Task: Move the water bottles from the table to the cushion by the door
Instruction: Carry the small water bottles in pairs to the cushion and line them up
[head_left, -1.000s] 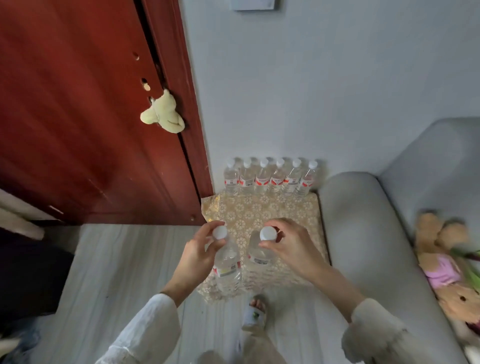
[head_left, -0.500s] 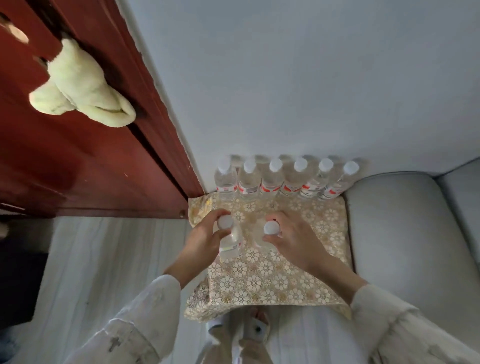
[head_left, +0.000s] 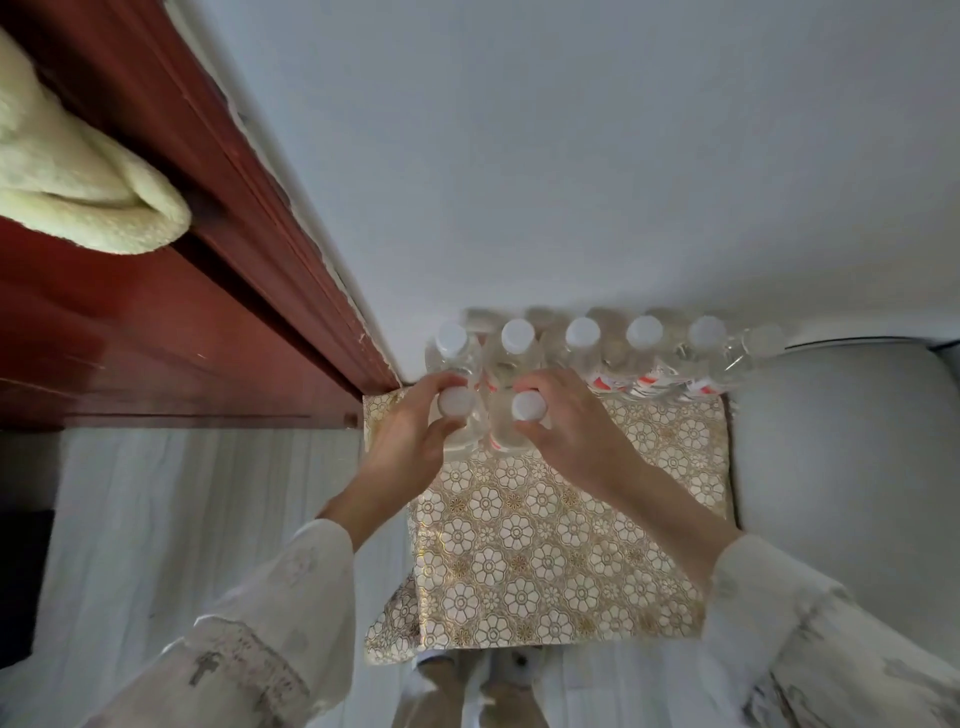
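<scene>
Bottle row (head_left: 613, 358) at cushion (head_left: 545, 545) back, against wall; door (head_left: 156, 322) left, sofa (head_left: 841, 467) right.

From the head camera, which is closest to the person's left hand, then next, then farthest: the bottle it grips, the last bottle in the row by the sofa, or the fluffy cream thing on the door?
1. Gripped bottle, in the left hand.
2. Rightmost row bottle, against the wall beside the sofa.
3. Cream plush, up on the red door, far left.

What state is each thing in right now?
Left hand: pinching left white-capped clear bottle.
Right hand: pinching right white-capped clear bottle.
Six-bottle back row: upright along the wall.
Gold floral cushion: flat, front bare.
Red wooden door: closed.
</scene>
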